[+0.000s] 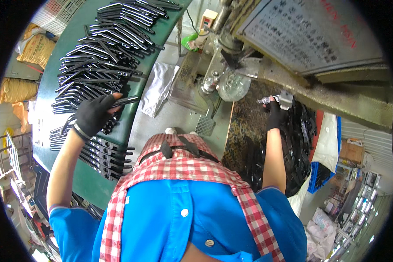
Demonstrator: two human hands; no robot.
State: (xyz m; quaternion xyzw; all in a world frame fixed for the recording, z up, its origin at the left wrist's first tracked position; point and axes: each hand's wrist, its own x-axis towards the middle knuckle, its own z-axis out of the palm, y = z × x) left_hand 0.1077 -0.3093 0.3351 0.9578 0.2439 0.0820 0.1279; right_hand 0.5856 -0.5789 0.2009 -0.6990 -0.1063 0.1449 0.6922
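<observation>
Left hand (94,115) pinched a black rod (127,101) over the green table (65,40), long axis pointing rightward; right hand (277,115) lay beside a metal bracket (286,99), finger closure indeterminable. A blue crate (313,178) held dark pieces.

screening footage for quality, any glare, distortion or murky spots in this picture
Head view: the fisheye leaves black corners, and the green table looks bowed; head view, glare: the table's left side washes out white, bright streaks line the black rods; head view, dark areas: the pile at right blends together, its pieces hard to separate.
</observation>
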